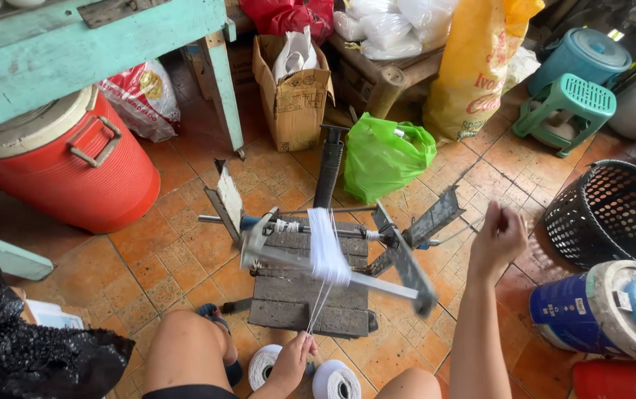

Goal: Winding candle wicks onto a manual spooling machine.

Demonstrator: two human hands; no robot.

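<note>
A metal winding reel (332,247) stands on a small wooden stand (310,295) on the tiled floor in front of me. A band of white thread (325,244) is wrapped around the reel. Strands run from it down to my left hand (293,362), which pinches them just above two white thread spools (335,380) between my knees. My right hand (497,238) is raised at the reel's right side, fingers closed around the thin crank handle (457,230).
A red drum (74,162) sits at the left under a turquoise table (96,44). A cardboard box (293,89), green bag (384,155), yellow sack (473,66) and green stool (565,111) lie behind. A black basket (613,210) and blue-white can (606,310) stand right.
</note>
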